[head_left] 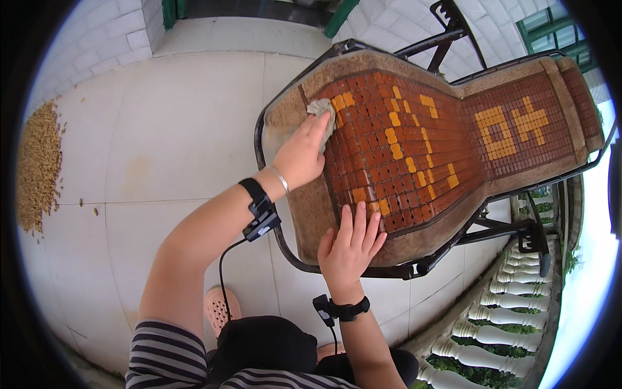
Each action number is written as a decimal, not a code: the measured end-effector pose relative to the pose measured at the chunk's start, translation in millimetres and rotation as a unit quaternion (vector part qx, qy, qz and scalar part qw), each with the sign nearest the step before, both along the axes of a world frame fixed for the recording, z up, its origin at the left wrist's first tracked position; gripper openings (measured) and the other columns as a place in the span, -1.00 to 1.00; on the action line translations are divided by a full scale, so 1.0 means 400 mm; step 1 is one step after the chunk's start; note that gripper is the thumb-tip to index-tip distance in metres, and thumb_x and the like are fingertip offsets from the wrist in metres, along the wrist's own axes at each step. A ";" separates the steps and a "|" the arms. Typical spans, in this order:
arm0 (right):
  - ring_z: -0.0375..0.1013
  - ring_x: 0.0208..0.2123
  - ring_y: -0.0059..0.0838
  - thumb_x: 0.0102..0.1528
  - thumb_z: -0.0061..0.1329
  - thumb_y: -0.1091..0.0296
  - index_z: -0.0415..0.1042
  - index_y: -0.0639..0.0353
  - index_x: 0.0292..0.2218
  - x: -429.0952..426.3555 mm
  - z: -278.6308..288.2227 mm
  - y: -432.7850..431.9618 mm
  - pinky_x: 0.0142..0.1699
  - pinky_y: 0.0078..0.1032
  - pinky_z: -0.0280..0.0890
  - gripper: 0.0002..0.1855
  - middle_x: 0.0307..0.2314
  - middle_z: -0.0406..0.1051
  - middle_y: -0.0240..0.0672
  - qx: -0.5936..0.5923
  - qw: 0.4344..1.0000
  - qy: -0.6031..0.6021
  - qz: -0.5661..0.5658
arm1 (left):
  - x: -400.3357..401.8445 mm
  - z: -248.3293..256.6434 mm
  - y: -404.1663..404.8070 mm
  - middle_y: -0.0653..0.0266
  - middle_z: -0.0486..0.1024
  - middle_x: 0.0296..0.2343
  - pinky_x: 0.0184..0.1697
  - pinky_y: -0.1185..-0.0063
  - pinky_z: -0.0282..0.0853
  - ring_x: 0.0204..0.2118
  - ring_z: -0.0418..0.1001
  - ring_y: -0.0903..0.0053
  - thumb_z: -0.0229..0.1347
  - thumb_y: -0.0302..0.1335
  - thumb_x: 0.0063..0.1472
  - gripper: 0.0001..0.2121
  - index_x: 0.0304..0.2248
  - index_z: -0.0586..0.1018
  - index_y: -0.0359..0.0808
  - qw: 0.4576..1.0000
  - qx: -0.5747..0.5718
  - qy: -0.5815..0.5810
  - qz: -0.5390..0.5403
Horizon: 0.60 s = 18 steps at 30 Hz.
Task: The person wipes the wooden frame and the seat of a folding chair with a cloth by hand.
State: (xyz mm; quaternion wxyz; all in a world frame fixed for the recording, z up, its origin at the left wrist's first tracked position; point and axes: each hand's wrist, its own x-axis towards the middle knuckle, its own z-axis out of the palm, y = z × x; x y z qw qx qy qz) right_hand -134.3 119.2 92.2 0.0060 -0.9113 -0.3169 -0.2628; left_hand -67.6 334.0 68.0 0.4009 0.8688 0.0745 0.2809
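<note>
A reclining chair (pixel 437 189) with a black metal frame has a padded cover of small reddish-brown tiles, some yellow, edged in brown patterned cloth. My left hand (pixel 302 151) presses a crumpled pale cloth (pixel 322 109) onto the near left part of the seat, where the tiles meet the cloth border. The palm hides part of the cloth. My right hand (pixel 351 243) lies flat with fingers spread at the lower near edge of the tiles, holding nothing, its fingertips on the yellow and brown tiles.
Pale floor tiles surround the chair. A heap of peanuts in shells (pixel 41 165) lies at the far left, with a few loose ones beside it. A white balustrade (pixel 505 316) runs along the lower right. White brick walls (pixel 109 31) and a doorway stand beyond. Black cables hang from both wrist straps.
</note>
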 end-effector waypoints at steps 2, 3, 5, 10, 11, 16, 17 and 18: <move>0.13 0.24 -0.10 0.08 -0.07 0.22 0.36 0.01 0.11 0.001 0.002 0.003 0.34 0.01 -0.41 -0.46 0.16 0.27 -0.26 -0.022 1.000 -0.015 -0.009 | -0.013 0.024 -0.017 -0.19 0.21 0.11 0.19 0.33 0.25 0.16 0.21 -0.05 0.02 -0.72 0.00 -0.28 0.21 0.12 -0.35 1.000 0.007 -0.005 -0.028; 0.16 0.23 -0.13 0.08 -0.07 0.22 0.37 0.01 0.10 0.001 -0.006 0.001 0.34 0.01 -0.42 -0.48 0.15 0.28 -0.27 -0.021 1.000 -0.015 -0.003 | -0.030 0.027 -0.034 -0.19 0.24 0.08 0.21 0.31 0.24 0.17 0.21 -0.06 0.05 -0.71 0.00 -0.31 0.19 0.17 -0.35 0.999 0.030 -0.006 -0.035; 0.22 0.19 -0.19 0.09 -0.07 0.21 0.40 0.00 0.07 -0.003 -0.022 -0.003 0.35 0.01 -0.43 -0.51 0.13 0.30 -0.29 -0.021 1.000 -0.015 0.011 | -0.065 -0.008 -0.062 -0.11 0.26 0.06 0.20 0.33 0.25 0.17 0.21 -0.04 0.08 -0.67 0.00 -0.38 0.13 0.28 -0.36 0.991 0.097 -0.020 -0.092; 0.30 0.11 -0.22 0.03 -0.04 0.25 0.43 -0.02 0.02 -0.016 -0.046 -0.003 0.35 -0.04 -0.34 -0.53 0.07 0.35 -0.27 0.038 0.998 0.000 0.054 | -0.209 -0.081 -0.140 0.08 0.34 0.02 0.19 0.37 0.28 0.18 0.20 0.09 0.14 -0.49 0.02 -0.55 -0.03 0.48 -0.31 0.953 0.197 -0.017 -0.228; 0.31 0.10 -0.21 0.01 -0.03 0.27 0.44 -0.01 0.00 -0.020 -0.045 -0.003 0.34 -0.04 -0.26 -0.53 0.05 0.36 -0.26 0.071 0.994 0.015 0.080 | -0.238 -0.100 -0.148 0.11 0.36 0.01 0.19 0.38 0.28 0.18 0.20 0.13 0.15 -0.44 0.03 -0.57 -0.04 0.50 -0.29 0.939 0.220 0.002 -0.264; 0.34 0.00 -0.19 -0.09 0.02 0.42 0.46 0.01 -0.06 -0.028 -0.068 -0.038 0.17 -0.10 0.14 -0.53 -0.01 0.39 -0.24 0.122 0.975 0.023 0.182 | -0.275 -0.110 -0.104 0.20 0.40 -0.16 -0.04 0.42 0.38 -0.13 0.34 0.23 0.09 -0.55 0.04 -0.55 0.00 0.47 -0.28 0.953 0.152 0.000 -0.262; 0.34 0.00 -0.20 -0.09 0.02 0.43 0.46 0.01 -0.07 -0.028 -0.073 -0.044 0.15 -0.12 0.16 -0.53 -0.01 0.39 -0.25 0.118 0.975 0.012 0.189 | -0.257 -0.106 -0.091 0.18 0.38 -0.16 -0.06 0.40 0.38 -0.15 0.33 0.20 0.08 -0.58 0.01 -0.50 0.03 0.44 -0.29 0.975 0.120 -0.010 -0.187; 0.34 -0.02 -0.20 -0.10 0.02 0.43 0.47 0.00 -0.08 -0.027 -0.069 -0.041 0.15 -0.14 0.17 -0.54 -0.02 0.39 -0.25 0.125 0.975 0.014 0.182 | -0.238 -0.068 -0.078 0.15 0.36 -0.16 -0.07 0.38 0.37 -0.17 0.32 0.17 0.07 -0.61 -0.01 -0.45 0.06 0.41 -0.29 0.990 0.086 -0.015 -0.114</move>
